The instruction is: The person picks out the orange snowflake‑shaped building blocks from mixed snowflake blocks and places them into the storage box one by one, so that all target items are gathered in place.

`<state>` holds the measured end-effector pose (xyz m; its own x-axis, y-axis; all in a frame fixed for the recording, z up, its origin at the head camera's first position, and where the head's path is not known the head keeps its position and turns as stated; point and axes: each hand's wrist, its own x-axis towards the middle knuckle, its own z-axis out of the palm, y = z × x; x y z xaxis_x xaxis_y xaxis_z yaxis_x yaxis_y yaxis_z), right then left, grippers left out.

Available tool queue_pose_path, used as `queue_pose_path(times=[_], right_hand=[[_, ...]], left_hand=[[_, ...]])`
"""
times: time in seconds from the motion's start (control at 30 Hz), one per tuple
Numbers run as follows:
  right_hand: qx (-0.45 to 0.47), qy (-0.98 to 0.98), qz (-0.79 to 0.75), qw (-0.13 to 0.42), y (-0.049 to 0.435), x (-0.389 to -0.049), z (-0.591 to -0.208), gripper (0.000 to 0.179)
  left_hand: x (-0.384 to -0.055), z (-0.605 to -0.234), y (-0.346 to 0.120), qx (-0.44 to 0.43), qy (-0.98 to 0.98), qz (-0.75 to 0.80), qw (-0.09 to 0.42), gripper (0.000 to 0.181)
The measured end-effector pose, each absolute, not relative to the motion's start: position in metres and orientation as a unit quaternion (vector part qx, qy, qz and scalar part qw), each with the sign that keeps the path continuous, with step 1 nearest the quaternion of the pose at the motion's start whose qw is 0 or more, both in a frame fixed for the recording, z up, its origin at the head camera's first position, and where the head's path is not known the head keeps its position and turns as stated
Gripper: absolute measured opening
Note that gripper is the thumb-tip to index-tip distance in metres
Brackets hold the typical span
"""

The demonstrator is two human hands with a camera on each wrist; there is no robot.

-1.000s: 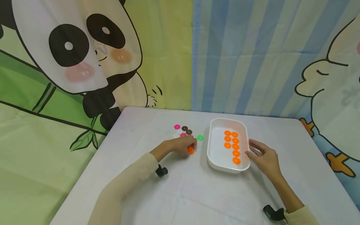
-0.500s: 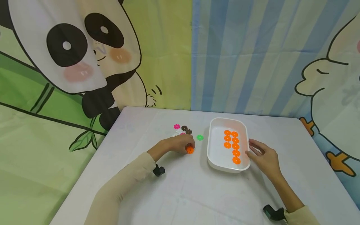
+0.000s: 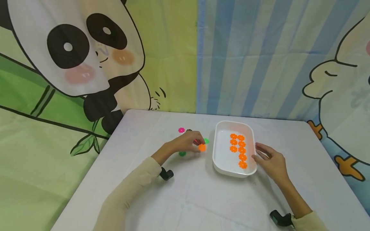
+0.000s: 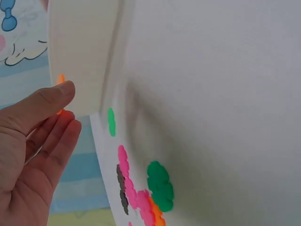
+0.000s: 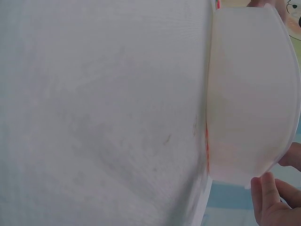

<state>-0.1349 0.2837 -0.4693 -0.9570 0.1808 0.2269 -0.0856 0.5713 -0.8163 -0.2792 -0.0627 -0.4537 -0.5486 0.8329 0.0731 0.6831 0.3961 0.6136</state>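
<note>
My left hand (image 3: 185, 142) pinches an orange flower-shaped plastic disc (image 3: 202, 147) between thumb and fingers, left of a white rectangular tub (image 3: 231, 173). In the left wrist view only the edges of that disc show behind the thumb. My right hand (image 3: 273, 163) holds the tub's right rim, with the thumb on one side and fingers on the other. Several orange discs (image 3: 242, 150) lie inside the tub in two rough columns. Under and behind the left hand are loose discs: a dark green disc (image 4: 160, 186), pink discs (image 4: 123, 162), brown discs (image 4: 121, 183) and another orange disc (image 4: 156, 212).
A bright green disc (image 3: 206, 141) lies between the left hand and the tub. One pink disc (image 3: 181, 130) sits at the back of the pile. The white table (image 3: 185, 199) ends at a cartoon-printed curtain (image 3: 245, 57) behind.
My left hand has lifted the orange disc and moved it slightly right and away from me, toward the tub. A dark green disc now shows below the hand. The right hand and tub stay put.
</note>
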Motion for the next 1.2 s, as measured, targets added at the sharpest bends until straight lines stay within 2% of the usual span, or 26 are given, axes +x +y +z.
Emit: queue_pose_path(times=[0.27, 0.6, 1.2], right_hand=[[-0.018, -0.873, 0.466, 0.144, 0.284, -0.135, -0.468, 0.055], [-0.023, -0.872, 0.469, 0.137, 0.283, -0.134, -0.465, 0.055], [-0.024, -0.872, 0.47, 0.132, 0.284, -0.136, -0.466, 0.056]], left_hand=[[-0.279, -0.446, -0.047, 0.447, 0.788, 0.407, 0.119, 0.029], [-0.274, -0.439, -0.006, 0.458, 0.778, 0.418, 0.108, 0.031], [-0.263, -0.453, 0.062, 0.519, 0.818, 0.229, 0.092, 0.033]])
